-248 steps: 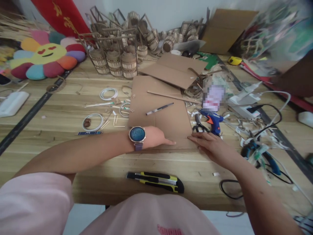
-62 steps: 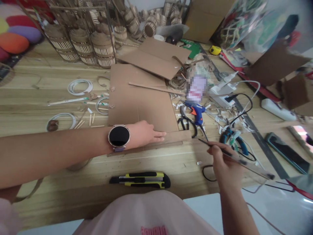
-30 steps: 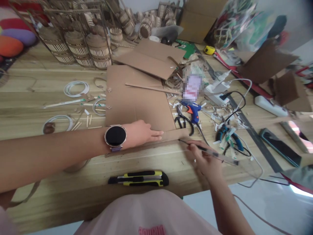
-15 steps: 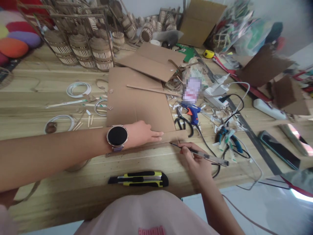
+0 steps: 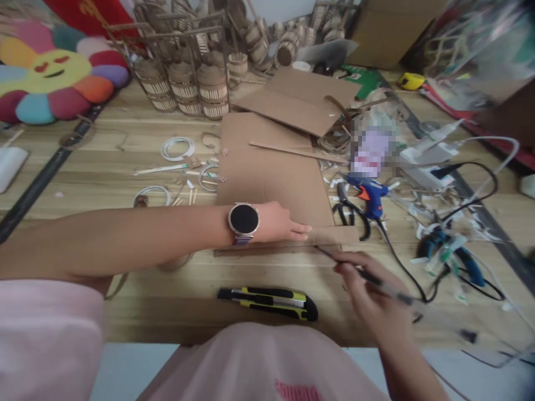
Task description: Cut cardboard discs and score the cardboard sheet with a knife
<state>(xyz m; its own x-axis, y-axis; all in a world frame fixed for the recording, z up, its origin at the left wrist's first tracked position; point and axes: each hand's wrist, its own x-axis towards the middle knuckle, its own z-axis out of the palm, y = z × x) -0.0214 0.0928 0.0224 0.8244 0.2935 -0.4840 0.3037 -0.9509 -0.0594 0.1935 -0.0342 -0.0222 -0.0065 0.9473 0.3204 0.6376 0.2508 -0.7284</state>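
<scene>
My left hand [image 5: 278, 223] lies flat with fingers stretched out on a narrow cardboard strip [image 5: 334, 235], at the near edge of a large cardboard sheet [image 5: 267, 172]. A watch is on that wrist. My right hand [image 5: 371, 287] is closed around a dark pen [image 5: 370, 277], whose tip points at the strip's near edge; whether it touches cannot be made out. Nearer to me, a yellow and black utility knife [image 5: 270, 302] lies on the wooden table [image 5: 167, 312].
Right of the sheet are a blue glue gun [image 5: 371, 197], blue-handled pliers [image 5: 468, 264], a power strip [image 5: 426, 170] and cables. Behind stand small woven baskets [image 5: 184, 89] and more cardboard [image 5: 298, 100]. A flower cushion [image 5: 62, 78] is at the far left.
The view has swung left, so things appear further right. My left hand remains on the strip; the pen in my right hand looks tilted differently and its rear end is blurred.
</scene>
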